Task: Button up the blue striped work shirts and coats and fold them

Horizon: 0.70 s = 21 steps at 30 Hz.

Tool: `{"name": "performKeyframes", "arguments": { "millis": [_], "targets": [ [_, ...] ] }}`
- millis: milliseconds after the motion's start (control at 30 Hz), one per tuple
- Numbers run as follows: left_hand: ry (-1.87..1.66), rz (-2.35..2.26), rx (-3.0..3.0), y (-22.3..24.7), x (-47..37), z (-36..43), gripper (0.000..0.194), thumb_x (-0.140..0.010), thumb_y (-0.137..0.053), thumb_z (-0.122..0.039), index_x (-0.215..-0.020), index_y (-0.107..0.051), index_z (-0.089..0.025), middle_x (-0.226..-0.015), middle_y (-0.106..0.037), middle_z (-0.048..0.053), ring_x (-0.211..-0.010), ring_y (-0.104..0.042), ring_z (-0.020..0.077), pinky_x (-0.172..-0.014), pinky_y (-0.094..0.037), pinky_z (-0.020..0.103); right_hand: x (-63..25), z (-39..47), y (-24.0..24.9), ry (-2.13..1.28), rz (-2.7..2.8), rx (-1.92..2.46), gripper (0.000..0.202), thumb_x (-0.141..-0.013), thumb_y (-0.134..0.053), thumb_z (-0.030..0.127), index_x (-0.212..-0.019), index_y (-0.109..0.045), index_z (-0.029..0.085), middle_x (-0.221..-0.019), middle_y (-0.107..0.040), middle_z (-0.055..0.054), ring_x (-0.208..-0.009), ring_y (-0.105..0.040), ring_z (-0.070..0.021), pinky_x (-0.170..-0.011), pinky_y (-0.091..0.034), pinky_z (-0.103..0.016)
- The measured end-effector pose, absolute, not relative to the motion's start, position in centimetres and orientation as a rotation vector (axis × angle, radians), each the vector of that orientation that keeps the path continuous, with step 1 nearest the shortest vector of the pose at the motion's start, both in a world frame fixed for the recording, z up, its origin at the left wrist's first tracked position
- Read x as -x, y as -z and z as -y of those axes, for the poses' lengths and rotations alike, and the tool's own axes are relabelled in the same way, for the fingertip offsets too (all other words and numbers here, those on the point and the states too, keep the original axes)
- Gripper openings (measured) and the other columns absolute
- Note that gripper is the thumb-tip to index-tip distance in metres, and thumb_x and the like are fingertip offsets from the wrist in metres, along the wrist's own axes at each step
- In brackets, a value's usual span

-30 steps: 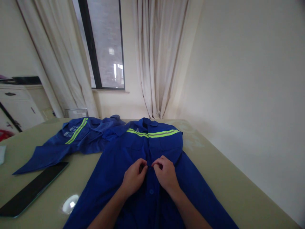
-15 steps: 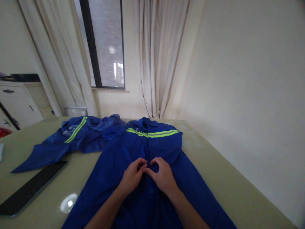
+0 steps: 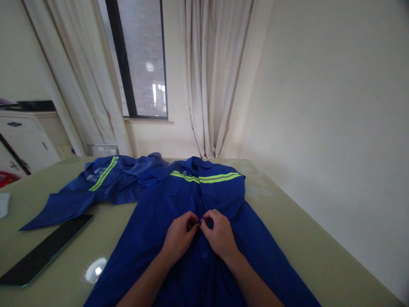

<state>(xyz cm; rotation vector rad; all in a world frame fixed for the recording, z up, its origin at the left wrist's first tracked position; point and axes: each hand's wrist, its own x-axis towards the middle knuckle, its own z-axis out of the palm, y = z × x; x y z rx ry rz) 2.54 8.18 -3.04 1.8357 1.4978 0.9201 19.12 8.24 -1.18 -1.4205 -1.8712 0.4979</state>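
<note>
A blue work jacket (image 3: 153, 251) with a yellow-green reflective stripe across the chest lies face up, its collar at the far end. Both my hands meet over its front placket, below the stripe. My left hand (image 3: 180, 234) pinches the placket edge between thumb and fingertips. Close against it, my right hand (image 3: 220, 234) pinches the same strip of cloth from the other side. Whatever button sits between the fingertips is hidden. Lower on the placket a round blue button (image 3: 205, 254) shows.
A second blue jacket (image 3: 124, 183) lies crumpled at the left, overlapping the first one's shoulder. Nearer me is a long black flat panel (image 3: 47, 251). All rest on a pale green table (image 3: 287, 221), with a wall along its right side and curtains (image 3: 211, 76) behind.
My fingertips have shifted slightly on the placket; the right thumb has drawn back from the left fingers and now presses on the cloth. The view has turned a little left.
</note>
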Motion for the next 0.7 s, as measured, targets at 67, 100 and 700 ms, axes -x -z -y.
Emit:
{"name": "performKeyframes", "arguments": {
  "millis": [67,100,700],
  "targets": [
    [-0.911,-1.507,-1.865,2.8,-2.7,-8.0,0.012,-0.087,-0.056,-0.024,-0.089,-0.067,-0.024,-0.076,-0.071,-0.002,-0.067,-0.062,0.0152,-0.064,-0.041,0.025,-19.1,-8.2,1.1,-0.534,1.904,1.386,0.006,-0.085,-0.066,0.019,-0.082,-0.069,0.023,-0.087,-0.069,-0.002,-0.082,-0.066,-0.0190,-0.077,-0.044,-0.028],
    [-0.913,-1.501,-1.877,2.7,-2.7,-7.9,0.012,-0.087,-0.055,-0.023,-0.088,-0.067,-0.024,-0.074,-0.070,-0.002,-0.066,-0.063,0.0151,-0.063,-0.041,0.025,-19.0,-8.2,1.1,-0.549,1.917,1.381,0.004,-0.085,-0.067,0.019,-0.083,-0.069,0.022,-0.087,-0.070,-0.002,-0.082,-0.066,-0.0191,-0.076,-0.045,-0.028],
    [-1.010,-1.480,-1.837,2.6,-2.9,-7.6,0.008,-0.089,-0.057,-0.026,-0.092,-0.064,-0.024,-0.082,-0.070,-0.002,-0.071,-0.062,0.0157,-0.067,-0.042,0.027,-19.3,-8.9,2.2,-0.600,1.786,1.312,0.020,-0.082,-0.058,0.019,-0.090,-0.075,0.018,-0.081,-0.071,-0.004,-0.071,-0.062,-0.0180,-0.067,-0.044,-0.028]
  ]
}}
